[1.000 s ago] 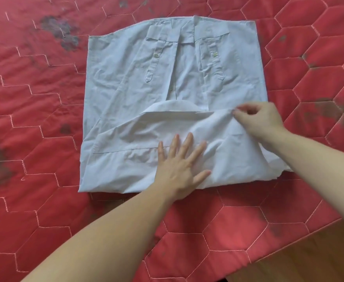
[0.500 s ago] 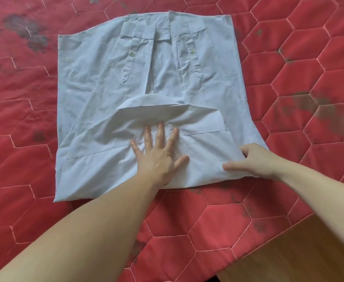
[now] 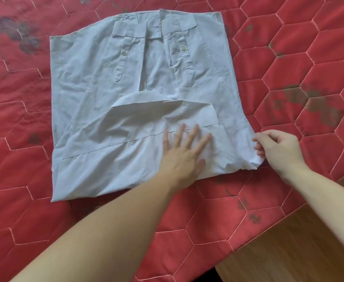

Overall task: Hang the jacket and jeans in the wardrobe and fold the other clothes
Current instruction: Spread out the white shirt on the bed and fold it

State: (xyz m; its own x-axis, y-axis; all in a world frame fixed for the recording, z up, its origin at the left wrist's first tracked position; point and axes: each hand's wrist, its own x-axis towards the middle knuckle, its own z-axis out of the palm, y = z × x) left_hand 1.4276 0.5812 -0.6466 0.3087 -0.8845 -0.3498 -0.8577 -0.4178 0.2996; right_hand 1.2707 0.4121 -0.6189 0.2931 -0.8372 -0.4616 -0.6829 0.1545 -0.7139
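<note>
Where the right hand's (image 3: pixel 279 149) curled fingers pinch the shirt's (image 3: pixel 138 110) near right corner, their tips are partly hidden by cloth. Splayed straight, the left hand (image 3: pixel 184 151) presses the folded lower part flat. Shirt lies on the red quilt (image 3: pixel 289 68), cuffs pointing away.

Red hexagon-quilted cover (image 3: pixel 319 58), dark stains; wooden floor (image 3: pixel 309 257) lower right.

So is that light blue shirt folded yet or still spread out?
Partly folded. The shirt has its sleeves tucked inward and collar end doubled over; the left hand presses it, the right hand pinches its corner.
</note>
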